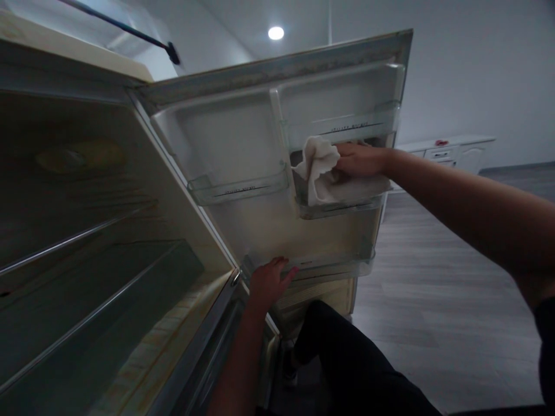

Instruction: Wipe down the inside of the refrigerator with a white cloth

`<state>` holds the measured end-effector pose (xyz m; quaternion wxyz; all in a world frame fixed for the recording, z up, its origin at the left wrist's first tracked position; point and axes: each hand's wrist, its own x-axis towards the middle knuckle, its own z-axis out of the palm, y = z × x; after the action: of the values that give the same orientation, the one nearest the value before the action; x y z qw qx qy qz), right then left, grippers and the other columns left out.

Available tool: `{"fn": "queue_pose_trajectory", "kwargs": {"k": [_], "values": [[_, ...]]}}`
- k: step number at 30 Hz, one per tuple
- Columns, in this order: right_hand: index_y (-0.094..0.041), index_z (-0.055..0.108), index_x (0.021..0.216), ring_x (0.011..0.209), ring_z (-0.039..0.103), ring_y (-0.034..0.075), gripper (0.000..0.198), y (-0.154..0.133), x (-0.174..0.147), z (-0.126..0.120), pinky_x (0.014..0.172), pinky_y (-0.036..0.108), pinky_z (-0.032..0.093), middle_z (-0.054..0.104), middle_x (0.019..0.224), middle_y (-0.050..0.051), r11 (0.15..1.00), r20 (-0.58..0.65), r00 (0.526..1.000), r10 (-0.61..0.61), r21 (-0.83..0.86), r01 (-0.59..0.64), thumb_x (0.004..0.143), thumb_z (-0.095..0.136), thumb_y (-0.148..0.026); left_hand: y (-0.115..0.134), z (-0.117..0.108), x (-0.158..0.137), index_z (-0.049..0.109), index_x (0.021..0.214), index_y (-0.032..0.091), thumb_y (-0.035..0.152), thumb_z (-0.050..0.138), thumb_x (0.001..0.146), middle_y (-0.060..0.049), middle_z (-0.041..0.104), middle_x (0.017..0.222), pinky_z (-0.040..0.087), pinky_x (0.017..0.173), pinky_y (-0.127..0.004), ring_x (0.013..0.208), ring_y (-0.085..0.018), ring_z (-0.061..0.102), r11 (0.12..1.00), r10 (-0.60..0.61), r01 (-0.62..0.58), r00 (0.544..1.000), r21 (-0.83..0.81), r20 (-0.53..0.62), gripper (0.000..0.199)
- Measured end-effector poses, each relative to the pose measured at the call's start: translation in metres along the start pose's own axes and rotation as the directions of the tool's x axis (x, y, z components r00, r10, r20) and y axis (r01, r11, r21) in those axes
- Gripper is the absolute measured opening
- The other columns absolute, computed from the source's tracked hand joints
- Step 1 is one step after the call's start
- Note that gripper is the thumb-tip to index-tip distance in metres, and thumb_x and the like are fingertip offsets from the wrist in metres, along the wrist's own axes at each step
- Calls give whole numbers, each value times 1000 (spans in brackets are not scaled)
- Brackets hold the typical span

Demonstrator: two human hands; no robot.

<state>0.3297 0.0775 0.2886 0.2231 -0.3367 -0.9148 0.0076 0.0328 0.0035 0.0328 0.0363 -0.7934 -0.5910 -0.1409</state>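
Note:
An open fridge door [243, 133] faces me, with clear plastic shelves on its inner side. My right hand [359, 159] presses a white cloth [318, 167] into the middle door bin [338, 205] on the right. My left hand [269, 280] rests with fingers spread on the rim of the lowest door shelf [342, 266]. Another clear bin [238, 188] hangs to the left, and an upper bin [347, 124] sits above the cloth.
The fridge interior [87, 260] with wire shelves fills the left side, dim and bare. A white low cabinet [451, 151] stands by the far wall on a grey wood floor [433, 300]. My dark-trousered leg [347, 364] is below.

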Motion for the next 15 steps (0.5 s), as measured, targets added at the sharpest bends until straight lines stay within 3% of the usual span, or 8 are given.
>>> {"fn": "queue_pose_trajectory", "kwargs": {"k": [3,6,10,12,15], "values": [[-14,64,120,119,59,29,61,-9,-6,6,104,44,49,67,121,11,997,6,1000,-31,64,30,100,26,-58,-1,1,-1,64,134,24,61,38,102,-5,67,140,49,103,-38,119,-26,68,1000,-1,1,1000,-6,1,55],[-18,62,129,121,60,29,59,-30,-18,27,103,44,49,64,130,13,994,117,987,-110,2,110,98,36,-61,-3,1,-2,64,134,25,62,38,102,-4,68,137,50,102,-38,116,-26,69,1000,7,-7,1000,-8,2,56],[-28,41,154,122,62,32,71,-55,-33,56,102,45,49,58,143,13,969,138,990,-33,-238,66,93,55,-61,-5,1,-4,64,133,24,63,37,102,-6,69,135,51,101,-38,116,-26,69,1000,20,-21,1000,-7,-16,56],[-29,31,160,120,65,31,77,-56,-36,61,100,44,50,57,146,13,965,131,991,-5,-259,39,94,57,-59,-6,2,-4,64,133,24,63,38,102,-6,70,134,51,101,-39,116,-26,69,1000,17,-17,1000,-8,-13,56],[-28,31,159,114,68,30,80,-45,-38,56,100,45,51,64,139,12,973,151,987,50,-232,-13,92,59,-61,-7,3,-4,64,134,24,64,40,101,-6,71,133,51,103,-39,116,-27,69,1000,1,-1,1000,-16,-7,57]]}}
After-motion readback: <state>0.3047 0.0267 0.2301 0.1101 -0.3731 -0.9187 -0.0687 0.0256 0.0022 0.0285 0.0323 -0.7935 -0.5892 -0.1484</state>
